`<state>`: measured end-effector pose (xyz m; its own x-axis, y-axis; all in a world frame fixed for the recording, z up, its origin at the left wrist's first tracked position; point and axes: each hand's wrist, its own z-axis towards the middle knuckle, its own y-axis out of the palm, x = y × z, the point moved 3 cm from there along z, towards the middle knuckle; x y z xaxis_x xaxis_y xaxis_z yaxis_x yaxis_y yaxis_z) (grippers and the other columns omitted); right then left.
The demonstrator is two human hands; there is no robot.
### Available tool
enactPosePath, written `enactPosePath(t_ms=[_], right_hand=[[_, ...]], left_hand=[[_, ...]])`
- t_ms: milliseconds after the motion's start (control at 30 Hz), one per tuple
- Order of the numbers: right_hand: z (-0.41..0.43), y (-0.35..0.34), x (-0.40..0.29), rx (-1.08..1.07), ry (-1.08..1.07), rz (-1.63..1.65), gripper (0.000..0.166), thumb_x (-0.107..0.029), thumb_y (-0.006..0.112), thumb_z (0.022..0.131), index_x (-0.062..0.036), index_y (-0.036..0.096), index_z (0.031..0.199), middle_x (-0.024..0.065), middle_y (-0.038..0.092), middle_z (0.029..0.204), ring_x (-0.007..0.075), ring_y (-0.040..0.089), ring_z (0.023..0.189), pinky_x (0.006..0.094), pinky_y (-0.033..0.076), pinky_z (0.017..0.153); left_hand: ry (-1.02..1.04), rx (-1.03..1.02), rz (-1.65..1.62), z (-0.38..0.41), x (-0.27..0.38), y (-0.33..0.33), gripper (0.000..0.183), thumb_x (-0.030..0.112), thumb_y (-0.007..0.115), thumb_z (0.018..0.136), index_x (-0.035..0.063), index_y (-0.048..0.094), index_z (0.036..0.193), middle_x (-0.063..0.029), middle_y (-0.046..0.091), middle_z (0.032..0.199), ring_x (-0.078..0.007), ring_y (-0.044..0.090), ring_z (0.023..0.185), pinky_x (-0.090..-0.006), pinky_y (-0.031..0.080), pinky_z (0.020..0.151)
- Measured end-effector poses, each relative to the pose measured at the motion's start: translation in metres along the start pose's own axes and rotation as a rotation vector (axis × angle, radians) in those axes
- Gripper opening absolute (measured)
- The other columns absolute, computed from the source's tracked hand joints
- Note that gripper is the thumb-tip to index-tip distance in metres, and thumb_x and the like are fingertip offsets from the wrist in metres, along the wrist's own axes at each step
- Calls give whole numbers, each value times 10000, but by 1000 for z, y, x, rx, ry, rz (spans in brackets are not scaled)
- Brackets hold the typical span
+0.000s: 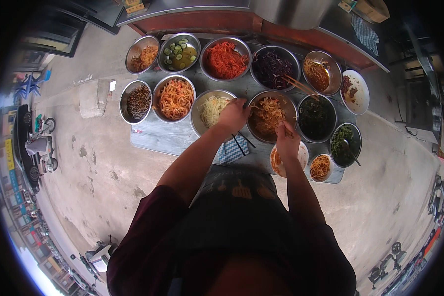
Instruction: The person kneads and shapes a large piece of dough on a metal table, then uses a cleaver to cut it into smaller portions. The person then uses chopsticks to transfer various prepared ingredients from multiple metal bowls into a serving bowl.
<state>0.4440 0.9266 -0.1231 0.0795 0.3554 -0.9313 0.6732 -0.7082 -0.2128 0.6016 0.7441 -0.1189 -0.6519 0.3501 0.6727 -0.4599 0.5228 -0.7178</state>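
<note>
My left hand (234, 114) reaches over a steel bowl of pale shredded vegetable (211, 109) and grips the left rim of the neighbouring steel bowl (254, 130). That bowl holds orange-brown seasoned shreds (268, 113). At its lower right edge my right hand (288, 142) is closed around wooden chopsticks (288, 130), whose tips reach among the shreds. Under my right wrist lies a sauce-stained white plate (300, 155), partly covered. A blue-and-white zigzag cloth (234, 148) sits below the pale shreds, with dark chopsticks (239, 145) above it.
More steel bowls surround these on the grey table (166, 139): red shreds (226, 61), purple cabbage (273, 68), cucumber slices (179, 51), dark greens (315, 118) and chopped herbs with a spoon (344, 146). A small bowl of shreds (320, 167) stands near the front edge. A counter (192, 13) runs behind.
</note>
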Motion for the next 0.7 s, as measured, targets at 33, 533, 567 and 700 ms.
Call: enactPosePath(t_ms=[33,533,567,700], right_hand=[[-2,-7,1,-9,-9,26,245,-160,681,1061,15,746,1221,106,799,1092,158,757,1023,287,588,876],[-26,-75,11,46,195,535,373,-230,542,1130,69,623,1338,220,745,1185,306,763,1069,380,637,932],[-29,-77,8,54,210,573,384,-249,527,1136,62,616,1343,217,745,1185,309,761,1072,386,633,934],[-31,-89,-21,47,204,735,415,-310,488,1148,39,613,1337,200,748,1184,303,753,1087,395,619,937]], left_hand=[[-22,-37,36,7,3,6,434,298,626,1030,-8,623,1338,-281,668,1306,-458,677,1159,-525,559,989],[36,-412,228,65,18,14,391,325,650,962,-28,722,1113,-273,728,1144,-444,694,1112,-519,567,985],[72,-420,227,63,19,11,382,317,649,955,-26,722,1107,-274,728,1135,-444,695,1106,-518,566,982],[111,-398,158,57,24,-16,361,305,647,937,-28,720,1057,-290,723,1097,-455,695,1067,-522,563,955]])
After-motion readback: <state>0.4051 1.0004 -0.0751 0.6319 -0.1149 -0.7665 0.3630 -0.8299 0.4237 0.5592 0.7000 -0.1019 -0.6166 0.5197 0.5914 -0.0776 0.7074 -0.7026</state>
